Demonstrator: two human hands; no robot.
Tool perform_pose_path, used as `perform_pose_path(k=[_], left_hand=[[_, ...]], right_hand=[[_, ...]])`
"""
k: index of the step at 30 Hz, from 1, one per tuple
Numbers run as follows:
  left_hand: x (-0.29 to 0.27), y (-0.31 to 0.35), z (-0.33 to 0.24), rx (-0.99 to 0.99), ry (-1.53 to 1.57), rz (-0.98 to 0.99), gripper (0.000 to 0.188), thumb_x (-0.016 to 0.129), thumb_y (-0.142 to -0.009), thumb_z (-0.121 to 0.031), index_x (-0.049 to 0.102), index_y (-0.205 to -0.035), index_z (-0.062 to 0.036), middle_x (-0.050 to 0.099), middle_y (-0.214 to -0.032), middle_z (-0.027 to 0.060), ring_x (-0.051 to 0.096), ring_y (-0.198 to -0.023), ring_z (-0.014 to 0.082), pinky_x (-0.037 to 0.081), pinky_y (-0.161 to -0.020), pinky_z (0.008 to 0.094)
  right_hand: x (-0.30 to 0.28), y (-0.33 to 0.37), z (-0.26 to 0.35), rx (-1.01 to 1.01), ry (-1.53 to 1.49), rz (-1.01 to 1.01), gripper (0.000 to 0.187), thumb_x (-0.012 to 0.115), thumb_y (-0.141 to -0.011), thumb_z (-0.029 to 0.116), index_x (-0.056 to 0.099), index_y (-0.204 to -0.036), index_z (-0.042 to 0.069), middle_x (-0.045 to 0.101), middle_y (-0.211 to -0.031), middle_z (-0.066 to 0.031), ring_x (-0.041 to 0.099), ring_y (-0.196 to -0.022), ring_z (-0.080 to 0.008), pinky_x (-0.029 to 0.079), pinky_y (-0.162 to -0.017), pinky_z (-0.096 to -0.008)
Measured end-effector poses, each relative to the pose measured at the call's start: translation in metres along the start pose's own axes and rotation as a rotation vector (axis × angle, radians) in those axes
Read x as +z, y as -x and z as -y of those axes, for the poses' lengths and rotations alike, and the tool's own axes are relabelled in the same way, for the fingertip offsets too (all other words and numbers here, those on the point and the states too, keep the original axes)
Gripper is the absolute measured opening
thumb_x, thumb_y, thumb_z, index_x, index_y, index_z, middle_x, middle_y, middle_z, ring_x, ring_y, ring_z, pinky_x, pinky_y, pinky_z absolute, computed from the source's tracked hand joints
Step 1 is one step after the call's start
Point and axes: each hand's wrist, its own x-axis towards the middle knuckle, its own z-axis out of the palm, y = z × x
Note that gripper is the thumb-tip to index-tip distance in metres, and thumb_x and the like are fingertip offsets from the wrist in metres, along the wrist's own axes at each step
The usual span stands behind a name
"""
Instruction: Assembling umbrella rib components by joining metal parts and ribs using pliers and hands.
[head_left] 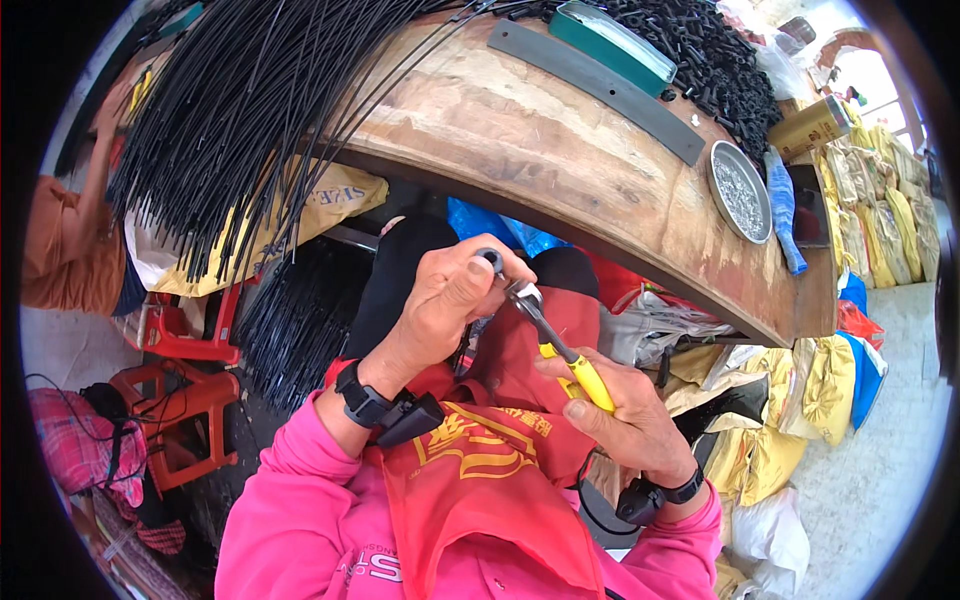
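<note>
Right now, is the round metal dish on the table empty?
Not empty: the dish has small silvery bits spread inside it.

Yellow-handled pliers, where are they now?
In the head view, just right of the middle: the yellow-handled pliers are gripped in the right hand, with their metal tips close to the left hand.

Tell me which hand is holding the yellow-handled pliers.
The right hand, wrapped around the yellow handles of the pliers; the left hand holds a small dark round part instead.
</note>
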Motion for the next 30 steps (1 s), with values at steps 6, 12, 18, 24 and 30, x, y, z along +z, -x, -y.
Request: perform_pose_path(k=[6,12,18,24,30], left_hand=[[-0.006,0.003,0.005,-0.004,0.054,0.043,0.067,0.045,-0.089,-0.061,0.056,-0.087,0.0046,0.039,-0.056,-0.0012,0.031,-0.051,0.0045,0.024,-0.049,0.0211],[-0.004,0.006,0.004,0.032,0.065,0.131,0.054,0.044,-0.094,-0.05,0.056,-0.085,0.0019,0.04,-0.061,-0.0036,0.03,-0.055,0.0038,0.024,-0.049,0.0212],[0.002,0.002,0.002,0.02,-0.095,0.181,0.06,0.044,-0.091,-0.056,0.059,-0.085,0.0015,0.048,-0.061,-0.0008,0.037,-0.051,0.005,0.026,-0.047,0.0218],[0.006,-0.002,0.003,0.06,-0.169,0.01,0.032,0.049,-0.095,-0.029,0.057,-0.087,0.0003,0.05,-0.063,-0.0001,0.044,-0.058,0.007,0.037,-0.054,0.0236],[0.019,-0.004,0.004,0.238,-0.222,-0.272,0.027,0.062,-0.088,-0.021,0.058,-0.107,-0.0013,0.058,-0.076,0.0032,0.052,-0.067,0.0073,0.043,-0.062,0.0236]], right_hand=[[0.0,0.005,0.008,0.147,-0.252,0.012,0.03,0.054,-0.093,0.02,0.055,-0.111,-0.004,0.059,-0.096,-0.0131,0.06,-0.092,-0.0207,0.046,-0.081,-0.0307],[-0.007,0.014,0.019,0.303,-0.349,0.044,0.026,0.055,-0.092,0.024,0.056,-0.093,-0.002,0.057,-0.076,-0.0047,0.055,-0.067,-0.0092,0.042,-0.06,-0.0233],[-0.013,0.012,0.03,0.428,-0.382,0.057,0.02,0.056,-0.092,0.019,0.055,-0.089,-0.001,0.052,-0.066,-0.0003,0.05,-0.058,-0.0056,0.039,-0.051,-0.0212],[0.029,0.008,0.008,0.308,-0.244,-0.172,0.014,0.056,-0.091,0.015,0.054,-0.09,0.001,0.053,-0.066,-0.0022,0.051,-0.058,-0.01,0.043,-0.054,-0.0264],[0.004,-0.004,0.008,0.121,-0.004,-0.25,0.019,0.068,-0.08,0.012,0.058,-0.091,-0.001,0.052,-0.077,-0.008,0.052,-0.068,-0.0155,0.043,-0.062,-0.0286]])
